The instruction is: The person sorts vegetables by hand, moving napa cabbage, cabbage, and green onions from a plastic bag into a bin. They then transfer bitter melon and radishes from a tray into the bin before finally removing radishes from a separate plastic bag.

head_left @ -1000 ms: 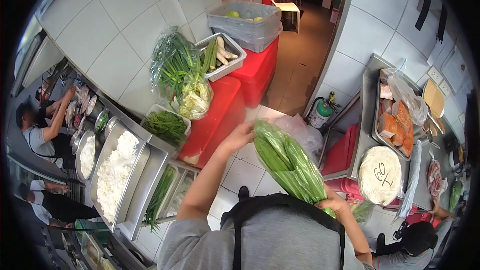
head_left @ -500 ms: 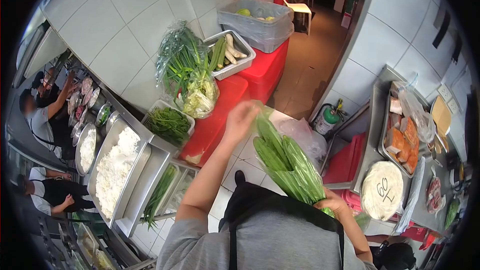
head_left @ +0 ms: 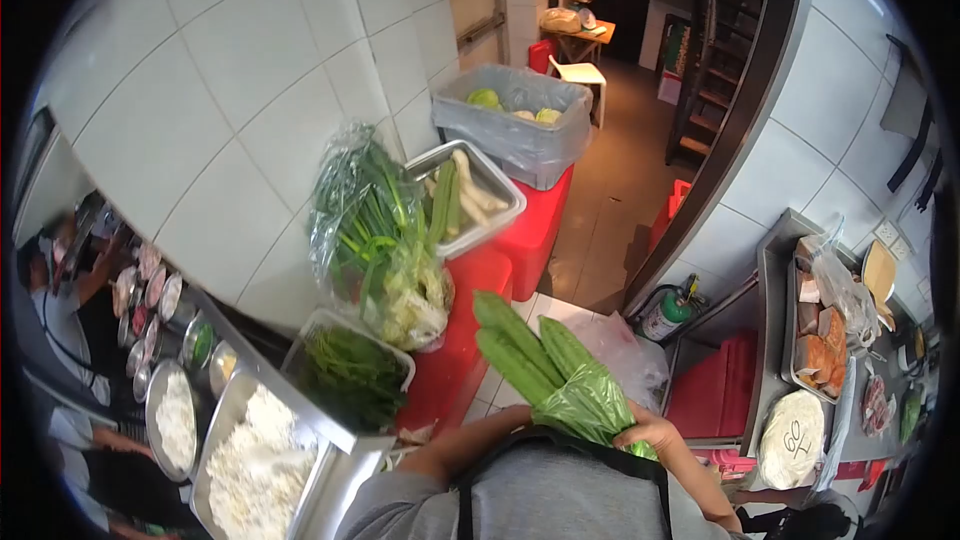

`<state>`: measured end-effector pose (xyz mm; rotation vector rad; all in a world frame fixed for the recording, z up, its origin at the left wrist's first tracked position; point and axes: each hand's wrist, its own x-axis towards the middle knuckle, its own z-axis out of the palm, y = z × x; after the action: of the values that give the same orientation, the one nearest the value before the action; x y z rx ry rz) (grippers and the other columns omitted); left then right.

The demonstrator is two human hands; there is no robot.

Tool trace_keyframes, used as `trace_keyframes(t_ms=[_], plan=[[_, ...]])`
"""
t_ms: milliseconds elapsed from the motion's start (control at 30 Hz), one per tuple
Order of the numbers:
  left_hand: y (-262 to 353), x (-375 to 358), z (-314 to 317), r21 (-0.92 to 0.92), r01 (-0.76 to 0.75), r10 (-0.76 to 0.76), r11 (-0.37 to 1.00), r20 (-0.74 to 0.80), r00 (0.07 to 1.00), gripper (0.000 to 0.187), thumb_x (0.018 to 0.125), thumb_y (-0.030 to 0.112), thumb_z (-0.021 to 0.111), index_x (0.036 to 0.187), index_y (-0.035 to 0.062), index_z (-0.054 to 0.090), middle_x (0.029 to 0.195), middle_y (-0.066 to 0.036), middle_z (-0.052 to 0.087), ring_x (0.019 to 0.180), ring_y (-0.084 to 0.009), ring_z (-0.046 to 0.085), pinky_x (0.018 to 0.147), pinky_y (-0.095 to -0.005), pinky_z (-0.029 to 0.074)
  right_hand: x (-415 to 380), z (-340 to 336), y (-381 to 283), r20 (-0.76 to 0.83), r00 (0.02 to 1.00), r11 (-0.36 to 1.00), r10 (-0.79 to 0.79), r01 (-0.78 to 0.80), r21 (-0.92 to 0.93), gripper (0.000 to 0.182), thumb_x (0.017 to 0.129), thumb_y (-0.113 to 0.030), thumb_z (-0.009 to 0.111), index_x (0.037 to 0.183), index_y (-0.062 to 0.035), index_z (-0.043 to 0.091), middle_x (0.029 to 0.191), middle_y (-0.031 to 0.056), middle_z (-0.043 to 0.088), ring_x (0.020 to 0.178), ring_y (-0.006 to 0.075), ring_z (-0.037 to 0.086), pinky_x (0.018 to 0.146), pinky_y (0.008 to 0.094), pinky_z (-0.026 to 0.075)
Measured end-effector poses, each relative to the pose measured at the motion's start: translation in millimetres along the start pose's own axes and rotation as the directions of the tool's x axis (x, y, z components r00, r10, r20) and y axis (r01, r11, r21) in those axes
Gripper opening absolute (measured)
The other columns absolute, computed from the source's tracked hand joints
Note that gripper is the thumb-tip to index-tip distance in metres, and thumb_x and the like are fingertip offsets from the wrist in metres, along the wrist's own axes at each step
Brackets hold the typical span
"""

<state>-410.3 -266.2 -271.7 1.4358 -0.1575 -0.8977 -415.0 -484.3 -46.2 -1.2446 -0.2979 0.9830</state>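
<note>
Several long green gourds (head_left: 520, 350) lean up and left, their upper ends bare and their lower part inside a clear plastic bag (head_left: 588, 405). My right hand (head_left: 648, 428) is wrapped round the bagged lower end. My left forearm reaches in toward the lower left of the gourds; the fingers of my left hand are hidden behind the apron and the bag, so its grip cannot be made out.
Red boxes (head_left: 540, 230) bear a tray (head_left: 500, 225) of gourds and white radishes, beside bagged greens (head_left: 375, 240) and a lined grey bin (head_left: 510, 135). Metal counters stand left and right; a fire extinguisher (head_left: 668, 312) is right of the doorway. Co-workers are at the far left.
The plastic has come down off the gourds' upper ends. My left hand has dropped from above them to low beside my body. The view has shifted, bringing the left tray of white food lower.
</note>
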Motion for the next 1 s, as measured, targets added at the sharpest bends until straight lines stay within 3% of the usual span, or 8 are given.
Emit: trace_keyframes(t_ms=[133,233,367,433,500,600,700,1000], plan=[[-30.3,-42.3,-78.9,0.198,0.166,-0.146,0.966,-0.108,0.983,0.048,0.081,0.04,0.061,0.116,0.0079,0.052,0.096,-0.006,0.062,0.078,-0.0187,0.059,0.068,-0.0354,0.047,13.9,-8.2,3.3,-0.302,0.953,0.959,0.036,0.052,0.279,0.078,0.058,0.0,0.06,0.132,-0.0002,0.035,0.117,0.0147,0.054,0.099,0.0265,0.057,0.084,0.0332,0.047],[-8.2,-82.1,-154.1,-0.32,0.075,-0.237,0.944,-0.505,0.83,0.066,0.078,0.047,0.061,0.128,0.0072,0.043,0.107,-0.008,0.06,0.088,-0.0204,0.059,0.071,-0.034,0.047,20.7,-53.8,31.7,-0.389,0.913,0.911,0.125,0.049,0.408,0.065,0.062,-0.01,0.058,0.124,0.003,0.043,0.108,0.0196,0.058,0.092,0.0319,0.06,0.082,0.0418,0.05],[80.4,-72.7,-187.3,0.3,0.135,0.085,0.944,-0.619,0.78,0.068,0.078,0.044,0.062,0.129,0.007,0.037,0.114,-0.015,0.052,0.096,-0.0293,0.057,0.078,-0.0411,0.046,46.2,-105.7,37.0,-0.435,0.887,0.869,0.152,0.09,0.486,0.061,0.064,-0.021,0.058,0.118,0.0049,0.047,0.102,0.0226,0.06,0.087,0.0347,0.061,0.079,0.0432,0.051],[93.4,-32.1,-194.6,0.718,0.198,0.335,0.667,-0.527,0.781,0.069,0.077,0.04,0.064,0.13,0.0064,0.036,0.118,-0.02,0.045,0.097,-0.0347,0.056,0.081,-0.0452,0.045,65.8,-131.8,31.6,-0.459,0.875,0.851,0.154,0.118,0.512,0.061,0.064,-0.021,0.058,0.118,0.0048,0.048,0.101,0.0229,0.06,0.086,0.0349,0.061,0.079,0.0433,0.05],[190.4,-31.4,-159.5,0.812,0.176,0.369,0.556,-0.431,0.824,0.068,0.078,0.035,0.063,0.131,0.0049,0.032,0.124,-0.028,0.038,0.12,-0.0385,0.038,0.096,-0.0423,0.036,88.5,-156.0,21.3,-0.456,0.878,0.849,0.143,0.128,0.513,0.061,0.064,-0.024,0.058,0.118,0.0041,0.048,0.1,0.0223,0.06,0.086,0.0344,0.061,0.08,0.0433,0.05],[228.4,19.8,-164.5,0.655,-0.163,0.388,0.738,-0.214,0.897,0.079,0.075,0.03,0.066,0.136,0.0054,0.023,0.132,-0.031,0.027,0.123,-0.0416,0.033,0.099,-0.0437,0.034,129.0,-186.3,-23.3,-0.467,0.881,0.851,0.076,0.187,0.491,0.055,0.064,-0.02,0.058,0.114,0.0019,0.052,0.096,0.0167,0.062,0.081,0.0301,0.061,0.075,0.0391,0.051],[279.6,40.7,-161.5,0.745,-0.071,0.334,0.663,-0.21,0.919,0.09,0.073,0.029,0.068,0.14,0.0075,0.013,0.134,-0.028,0.024,0.125,-0.0433,0.028,0.101,-0.0451,0.031,168.1,-213.4,-87.2,-0.412,0.899,0.829,0.145,0.117,0.547,0.056,0.064,-0.021,0.059,0.115,0.0011,0.052,0.098,0.0166,0.062,0.082,0.0302,0.061,0.075,0.0397,0.051],[398.3,146.1,-248.6,0.943,-0.316,0.892,0.102,0.054,0.448,0.101,0.059,0.024,0.078,0.139,0.0099,0.018,0.144,-0.023,0.007,0.129,-0.05,0.012,0.104,-0.0576,0.019,368.2,-279.4,-283.4,-0.279,0.958,0.941,-0.059,0.147,0.306,0.053,0.073,-0.039,0.054,0.114,-0.0048,0.054,0.099,0.0098,0.061,0.085,0.0245,0.059,0.075,0.038,0.048]])
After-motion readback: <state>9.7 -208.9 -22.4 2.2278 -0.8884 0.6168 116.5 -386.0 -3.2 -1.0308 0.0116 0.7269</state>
